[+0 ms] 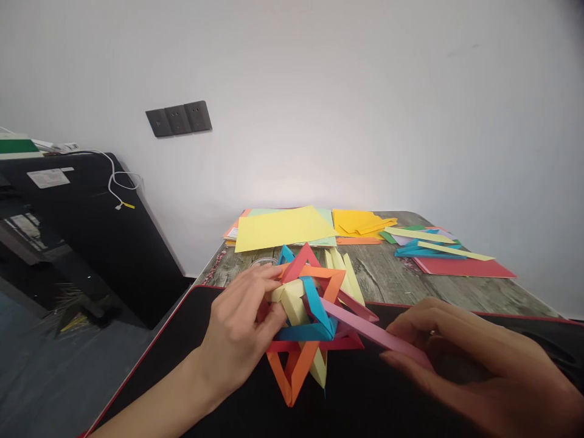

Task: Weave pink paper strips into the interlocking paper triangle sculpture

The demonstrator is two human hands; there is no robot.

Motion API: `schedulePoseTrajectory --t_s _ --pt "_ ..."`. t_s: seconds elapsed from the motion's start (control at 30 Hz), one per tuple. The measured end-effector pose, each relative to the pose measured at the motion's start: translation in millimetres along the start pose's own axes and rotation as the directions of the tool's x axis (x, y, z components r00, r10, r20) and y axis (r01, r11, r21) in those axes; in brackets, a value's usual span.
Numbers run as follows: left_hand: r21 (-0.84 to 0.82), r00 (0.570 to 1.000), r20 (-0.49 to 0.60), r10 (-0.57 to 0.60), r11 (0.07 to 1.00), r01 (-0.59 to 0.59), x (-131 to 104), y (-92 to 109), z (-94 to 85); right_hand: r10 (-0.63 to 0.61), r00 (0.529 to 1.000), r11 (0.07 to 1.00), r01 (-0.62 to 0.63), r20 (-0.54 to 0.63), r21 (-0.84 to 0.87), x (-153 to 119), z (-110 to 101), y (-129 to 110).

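An openwork paper model of interlocked folded strips in blue, orange, red and pale yellow is held above the black mat. My left hand grips its left side, thumb and fingers closed around a pale yellow part. Between the thumb and fingers of my right hand is a folded pink paper strip. The strip's far end reaches into the model beside the blue piece; how deep it goes is hidden.
A black mat with a red edge covers the near table. Behind lie yellow sheets, orange-yellow folded papers, pale yellow strips, blue folded strips and a red sheet. A black cabinet stands at the left.
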State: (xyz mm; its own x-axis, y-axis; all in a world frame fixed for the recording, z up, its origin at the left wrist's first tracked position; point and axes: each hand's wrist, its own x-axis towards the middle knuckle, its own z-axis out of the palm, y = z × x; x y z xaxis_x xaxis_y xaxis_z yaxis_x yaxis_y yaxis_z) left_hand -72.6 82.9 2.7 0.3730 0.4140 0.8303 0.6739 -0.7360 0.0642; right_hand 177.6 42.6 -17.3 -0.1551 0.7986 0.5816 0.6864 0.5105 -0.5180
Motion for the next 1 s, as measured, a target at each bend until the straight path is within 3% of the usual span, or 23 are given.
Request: schedulePoseTrajectory --t_s 0.37,0.5,0.7,0.87,1.0 --pt "0.001 0.999 -0.003 -0.036 0.999 0.036 -2.2 -1.6 0.9 0.034 0.994 0.994 -0.044 0.101 0.098 12.6 0.9 3.3" --pt "-0.019 0.997 0.027 -0.072 0.997 0.072 -2.2 -0.1 -0.6 -0.004 0.994 0.996 -0.005 0.105 0.088 17.8 3.1 3.0" --pt "-0.152 0.966 0.178 -0.186 0.965 0.214 7.2 -3.9 -13.3 -0.154 0.980 0.987 0.149 0.129 0.054 19.8 -3.6 18.4" --pt "-0.304 0.900 0.392 -0.191 0.897 0.322 17.9 -15.3 -29.3 -0.409 0.885 0.906 0.423 0.222 -0.015 16.8 -16.2 37.8" --pt "-0.361 0.854 0.450 -0.263 0.821 0.443 18.8 -20.7 -32.0 -0.394 0.904 0.916 0.401 0.167 -0.014 13.1 -12.8 35.5"
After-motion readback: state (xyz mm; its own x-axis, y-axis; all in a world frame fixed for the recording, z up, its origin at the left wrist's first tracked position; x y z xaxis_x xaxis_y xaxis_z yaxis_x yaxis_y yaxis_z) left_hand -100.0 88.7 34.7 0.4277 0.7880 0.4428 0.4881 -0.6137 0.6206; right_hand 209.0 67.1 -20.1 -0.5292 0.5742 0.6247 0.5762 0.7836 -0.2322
